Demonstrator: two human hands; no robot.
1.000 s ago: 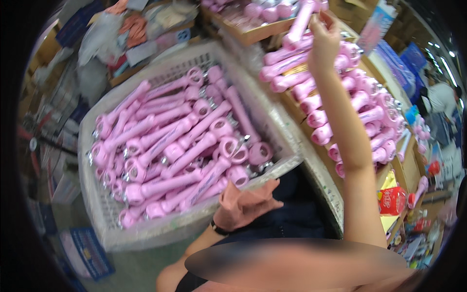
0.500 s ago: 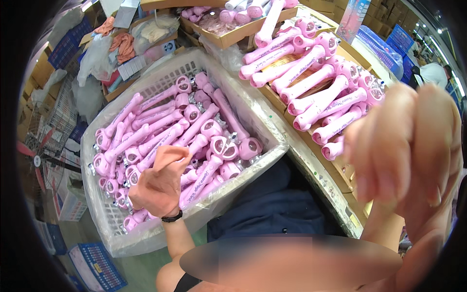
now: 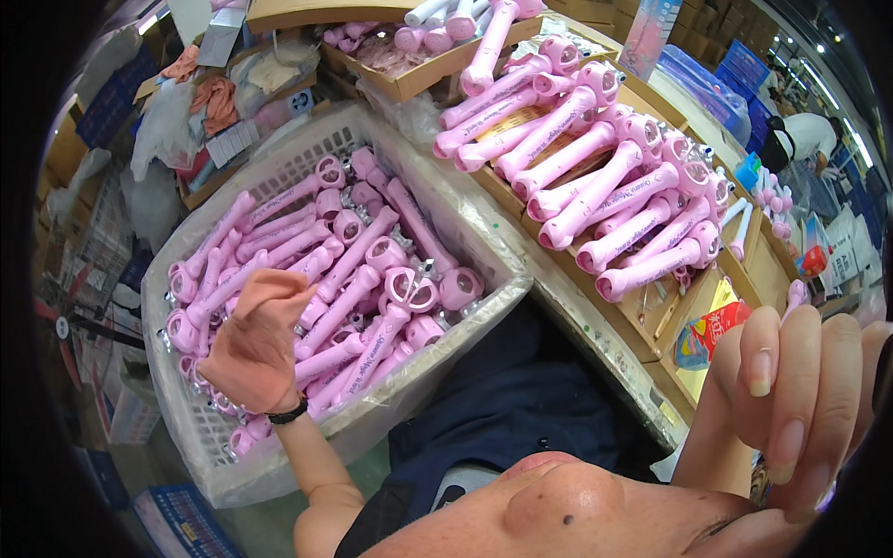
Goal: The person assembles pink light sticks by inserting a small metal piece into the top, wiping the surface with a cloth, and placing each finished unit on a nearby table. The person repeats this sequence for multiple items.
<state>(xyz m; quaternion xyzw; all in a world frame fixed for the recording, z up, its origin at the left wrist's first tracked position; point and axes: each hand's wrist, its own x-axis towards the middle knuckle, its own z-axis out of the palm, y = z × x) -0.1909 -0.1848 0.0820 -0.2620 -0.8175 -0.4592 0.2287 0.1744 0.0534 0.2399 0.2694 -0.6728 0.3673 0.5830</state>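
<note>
Pink wands [image 3: 363, 251] lie heaped in one white slotted crate [image 3: 321, 147], several dozen by my look, too tangled for an exact count. They have long handles and rounded heads, and dark purple script runs along many of the handles. Of the two hands, the left hand [image 3: 256, 353], with one dark band [image 3: 288, 412] at its wrist, is over the near left part of the heap; a salmon cloth [image 3: 270, 298] covers it, so I can't tell whether its fingers are closed on anything. The right hand [image 3: 800, 409] is raised well apart from it, fingers curled; its palm is out of view, so its hold can't be told either.

Clear sheeting covers the crate's rim. Beside it runs the desk [image 3: 609, 372], bearing a brown tray [image 3: 633, 337] with at least nine more lettered wands, side by side and overlapping. One red-and-blue package [image 3: 712, 335] with white lettering is near the tray's lower end. Farther back, one smaller cardboard box [image 3: 409, 86] contains pink and white wands.
</note>
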